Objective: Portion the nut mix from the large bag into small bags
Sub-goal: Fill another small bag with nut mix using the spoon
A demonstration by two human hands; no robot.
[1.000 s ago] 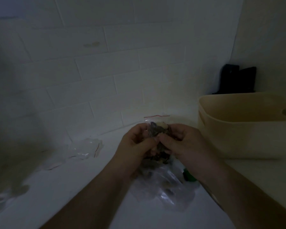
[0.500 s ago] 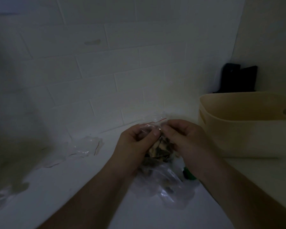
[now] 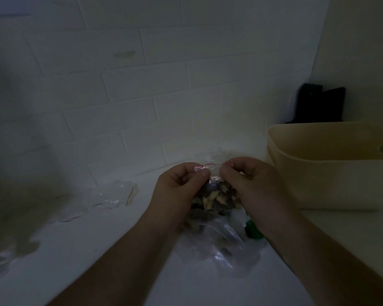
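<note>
A small clear bag point(image 3: 215, 193) with a red zip strip, filled with nut mix, hangs above the white counter between both hands. My left hand point(image 3: 177, 191) pinches its top edge on the left, and my right hand point(image 3: 252, 188) pinches the top on the right. Under them lies the large clear bag point(image 3: 221, 246), crumpled, with some nuts dimly visible inside. The scene is dark.
Several empty small bags point(image 3: 115, 195) with red strips lie on the counter to the left. A beige plastic tub point(image 3: 327, 168) stands at the right, with a black object point(image 3: 318, 104) behind it. A green item point(image 3: 252, 230) peeks out beside my right wrist. Tiled wall behind.
Both hands have shifted from around the nuts up to the bag's top edge, and the filled part now hangs lower between them.
</note>
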